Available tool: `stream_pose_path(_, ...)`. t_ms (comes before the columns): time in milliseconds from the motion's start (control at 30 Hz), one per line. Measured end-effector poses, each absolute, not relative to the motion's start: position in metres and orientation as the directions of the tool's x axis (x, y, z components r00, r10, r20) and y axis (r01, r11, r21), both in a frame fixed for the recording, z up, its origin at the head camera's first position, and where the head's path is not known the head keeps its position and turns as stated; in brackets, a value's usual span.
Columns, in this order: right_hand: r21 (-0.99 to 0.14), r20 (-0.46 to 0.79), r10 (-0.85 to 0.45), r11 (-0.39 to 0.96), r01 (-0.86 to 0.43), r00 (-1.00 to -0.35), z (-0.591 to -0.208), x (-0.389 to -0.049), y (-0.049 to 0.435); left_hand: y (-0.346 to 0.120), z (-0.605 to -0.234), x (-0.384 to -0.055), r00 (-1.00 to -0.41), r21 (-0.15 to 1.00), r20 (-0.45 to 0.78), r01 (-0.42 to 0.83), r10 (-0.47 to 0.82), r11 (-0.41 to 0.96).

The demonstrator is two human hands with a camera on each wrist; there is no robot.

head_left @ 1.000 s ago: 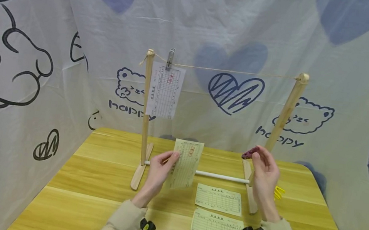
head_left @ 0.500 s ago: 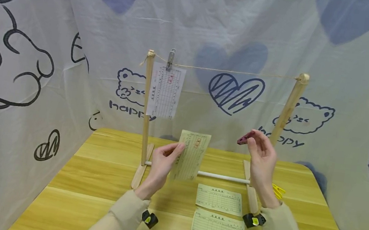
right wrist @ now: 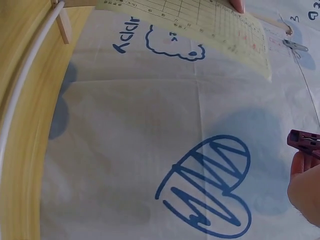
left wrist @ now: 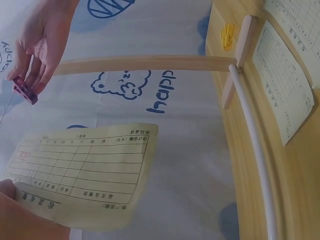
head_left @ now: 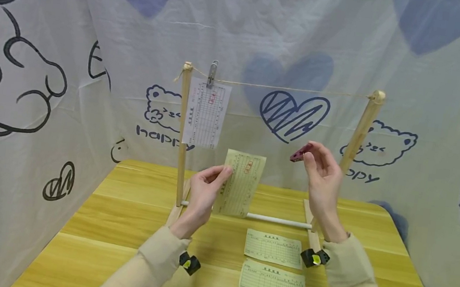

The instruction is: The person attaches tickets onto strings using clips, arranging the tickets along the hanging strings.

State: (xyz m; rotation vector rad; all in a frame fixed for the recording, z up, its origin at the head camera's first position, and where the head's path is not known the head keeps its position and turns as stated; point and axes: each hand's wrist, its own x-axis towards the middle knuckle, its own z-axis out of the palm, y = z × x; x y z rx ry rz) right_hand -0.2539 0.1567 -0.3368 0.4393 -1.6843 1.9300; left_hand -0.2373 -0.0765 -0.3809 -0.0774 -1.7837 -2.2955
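A pale yellow receipt slip [head_left: 242, 184] with a red stamp hangs upright from my left hand [head_left: 205, 193], pinched at its left edge between thumb and fingers. My right hand [head_left: 323, 187] holds a dark red clothespin [head_left: 300, 153] at its fingertips, right of the slip. Both are below the twine line [head_left: 293, 90], apart from it. On the line's left end, a grey clip [head_left: 212, 74] holds a white receipt slip [head_left: 206, 116]. In the right wrist view the clothespin [right wrist: 303, 139] points toward the left, its handle end cut off by the frame.
Two wooden posts [head_left: 361, 131] carry the line, and a white rod [head_left: 278, 221] joins their feet. Two more yellow slips [head_left: 273, 249] lie on the wooden table [head_left: 103, 243]. Yellow clothespins [left wrist: 227, 36] lie by the right foot. A patterned cloth [head_left: 281, 19] hangs behind.
Both hands have risen toward the line. The left carries the slip up and slightly right; the right carries the clothespin up and to the left.
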Motion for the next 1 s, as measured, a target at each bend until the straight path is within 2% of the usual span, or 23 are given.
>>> stream_pose_path(200, -0.781, 0.602, 0.17, -0.076, -0.62, -0.78, -0.325, -0.258, 0.154, -0.074, -0.372, -0.242, -0.973, 0.947, 0.175, 0.209, -0.151, -0.246)
stream_pose_path(400, -0.796, 0.596, 0.143, -0.028, -0.605, -0.79, -0.313, -0.263, 0.152, -0.073, -0.363, -0.246, -0.978, 0.938, 0.153, 0.189, -0.142, -0.29)
stream_pose_path(700, -0.778, 0.614, 0.099, -0.089, -0.622, -0.783, -0.298, -0.273, 0.141, -0.073, -0.355, -0.254, -0.983, 0.926, 0.127, 0.165, -0.131, -0.34)
stream_pose_path(1000, -0.763, 0.639, 0.055, -0.083, -0.641, -0.767, -0.282, -0.281, 0.133, -0.07, -0.345, -0.26, -0.983, 0.919, 0.133, 0.169, -0.123, -0.357)
